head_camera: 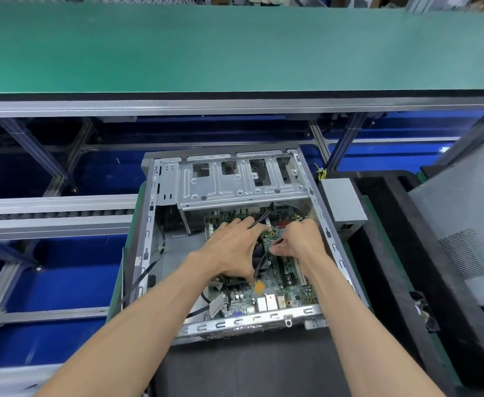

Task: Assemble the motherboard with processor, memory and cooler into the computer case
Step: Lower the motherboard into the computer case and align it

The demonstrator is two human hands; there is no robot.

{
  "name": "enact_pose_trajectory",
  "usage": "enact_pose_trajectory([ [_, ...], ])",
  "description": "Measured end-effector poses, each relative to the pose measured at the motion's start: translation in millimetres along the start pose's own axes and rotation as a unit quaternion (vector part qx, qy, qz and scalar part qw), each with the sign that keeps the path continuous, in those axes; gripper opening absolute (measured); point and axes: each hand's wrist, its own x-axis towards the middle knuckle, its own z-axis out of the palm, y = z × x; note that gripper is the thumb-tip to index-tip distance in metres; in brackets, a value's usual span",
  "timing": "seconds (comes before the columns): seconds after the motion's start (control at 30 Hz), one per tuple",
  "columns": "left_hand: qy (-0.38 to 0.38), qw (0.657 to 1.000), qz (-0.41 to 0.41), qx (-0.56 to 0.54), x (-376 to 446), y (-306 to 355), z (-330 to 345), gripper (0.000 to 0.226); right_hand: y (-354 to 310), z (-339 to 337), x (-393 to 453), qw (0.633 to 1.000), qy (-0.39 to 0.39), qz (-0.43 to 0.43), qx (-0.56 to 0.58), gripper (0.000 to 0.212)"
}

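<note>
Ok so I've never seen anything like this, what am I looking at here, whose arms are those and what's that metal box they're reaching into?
There is only one picture, taken from a camera worn on a person's head, looking down, so the arms are the wearer's own. The metal box is an open computer case lying on its side. The green board inside it is the motherboard. The left hand rests over the middle of the board, with a black cable running under it. The right hand has curled fingers and seems to pinch a thin black wire; exactly what it grips is hard to tell. A grey box sits just right of the case, beyond it a green workbench.
</note>
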Motion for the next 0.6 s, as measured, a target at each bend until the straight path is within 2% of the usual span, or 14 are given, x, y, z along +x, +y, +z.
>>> enact_pose_trajectory([
  [0.07, -0.004, 1.000, 0.006, -0.008, 0.6, 1.9, 2.4, 0.121, 2.1, 2.2, 0.3, 1.000, 0.003, 0.000, 0.007, 0.050],
  [0.13, -0.022, 1.000, 0.007, -0.005, 0.6, 3.1, 4.6, 0.124, 2.5, 3.9, -0.4, 1.000, 0.012, -0.005, -0.006, 0.047],
  [0.23, -0.066, 0.998, 0.005, -0.019, 0.6, 6.0, 1.2, 0.129, 1.6, 3.6, 1.9, 1.000, -0.004, 0.006, 0.028, 0.027],
  [0.3, -0.102, 0.990, 0.003, -0.095, 0.4, 2.0, -8.0, 0.121, -2.0, 2.6, 1.0, 0.998, -0.030, 0.024, 0.042, 0.014],
  [0.37, -0.138, 0.968, 0.007, -0.209, -3.3, -8.5, -19.9, 0.101, -3.4, 1.3, 0.3, 0.994, -0.054, 0.044, 0.088, 0.014],
  [0.43, -0.123, 0.933, -0.015, -0.337, -10.1, -17.4, -29.9, 0.080, -4.4, 1.4, -2.3, 0.987, -0.084, 0.067, 0.117, 0.017],
  [0.53, -0.060, 0.855, -0.067, -0.510, -10.3, -18.3, -31.7, 0.055, -2.9, 2.9, -8.2, 0.988, -0.149, 0.044, -0.007, 0.020],
  [0.57, -0.048, 0.851, -0.068, -0.518, -8.9, -14.7, -29.3, 0.047, -1.4, 3.9, -10.1, 0.983, -0.175, 0.020, -0.059, 0.021],
  [0.6, -0.039, 0.861, -0.068, -0.503, -6.5, -11.5, -26.1, 0.051, -1.0, 5.0, -12.3, 0.976, -0.194, -0.007, -0.096, 0.023],
])
